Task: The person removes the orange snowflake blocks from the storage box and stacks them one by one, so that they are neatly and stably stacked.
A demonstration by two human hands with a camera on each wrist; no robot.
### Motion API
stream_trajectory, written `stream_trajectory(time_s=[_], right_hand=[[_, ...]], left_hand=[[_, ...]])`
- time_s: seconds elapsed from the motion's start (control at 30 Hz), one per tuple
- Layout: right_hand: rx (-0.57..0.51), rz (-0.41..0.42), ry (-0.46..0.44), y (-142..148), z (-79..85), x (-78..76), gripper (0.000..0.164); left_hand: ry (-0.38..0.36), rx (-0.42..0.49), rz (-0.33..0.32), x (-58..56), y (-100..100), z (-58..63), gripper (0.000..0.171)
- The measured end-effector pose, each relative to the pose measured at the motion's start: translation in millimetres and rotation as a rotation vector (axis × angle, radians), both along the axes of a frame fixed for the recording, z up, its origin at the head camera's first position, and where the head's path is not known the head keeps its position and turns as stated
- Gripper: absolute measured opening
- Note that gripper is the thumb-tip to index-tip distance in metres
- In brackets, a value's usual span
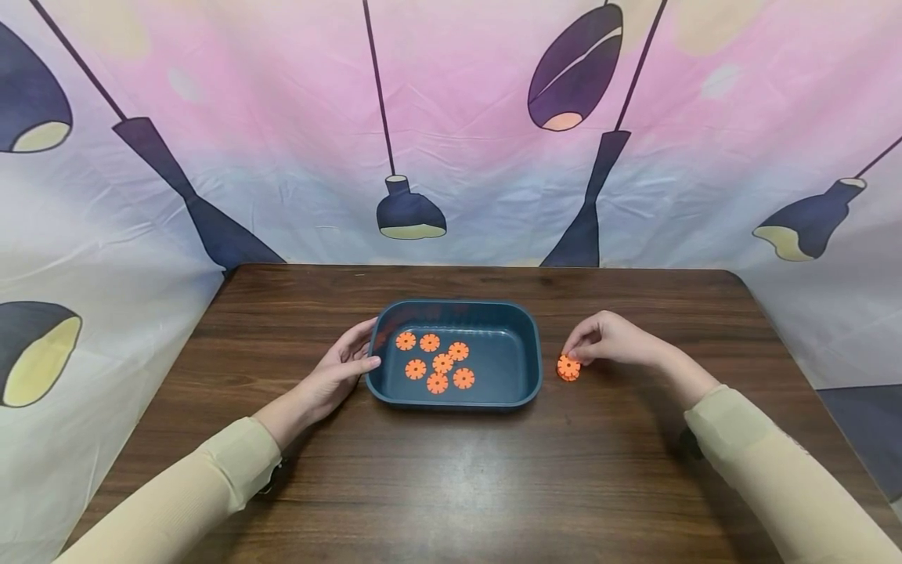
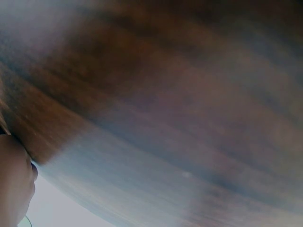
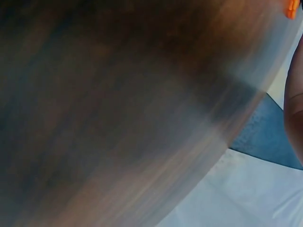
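Note:
A dark blue rectangular dish stands on the table with several orange notched discs lying flat in its left and middle part. My left hand holds the dish at its left side, thumb at the rim and fingers along the outer wall. To the right of the dish, my right hand pinches an orange notched disc with thumb and fingertips. That disc overlaps more orange beneath it, like a small stack. In the right wrist view a bit of orange disc shows at the top corner.
The dark wood table extends in front of the dish and to both sides. Behind it hangs a printed cloth with lamp pictures. The left wrist view shows mostly blurred table and part of the hand.

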State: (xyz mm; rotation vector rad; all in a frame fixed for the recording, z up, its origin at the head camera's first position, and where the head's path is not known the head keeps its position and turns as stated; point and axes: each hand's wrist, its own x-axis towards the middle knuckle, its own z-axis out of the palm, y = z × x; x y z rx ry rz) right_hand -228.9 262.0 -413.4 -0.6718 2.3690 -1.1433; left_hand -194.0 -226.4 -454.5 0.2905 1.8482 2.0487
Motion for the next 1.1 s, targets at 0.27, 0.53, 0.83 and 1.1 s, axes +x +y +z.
stream_trajectory(time_s=[0.27, 0.53, 0.83, 1.1], right_hand=[[0.021, -0.007, 0.001, 2, -6.7, -0.1, 0.01], [0.022, -0.003, 0.01, 3, -10.7, -0.8, 0.01], [0.043, -0.008, -0.006, 2, -13.5, -1.7, 0.011], [0.056, -0.007, 0.008, 2, -14.7, -2.5, 0.011]], left_hand=[[0.0, -0.004, 0.002, -0.5, 0, 0.0, 0.072], [-0.003, -0.01, 0.003, -0.1, 0, 1.3, 0.072], [-0.006, -0.012, 0.004, 0.1, 0, 1.6, 0.072], [-0.005, -0.017, -0.001, 0.9, 0, 2.1, 0.072]])
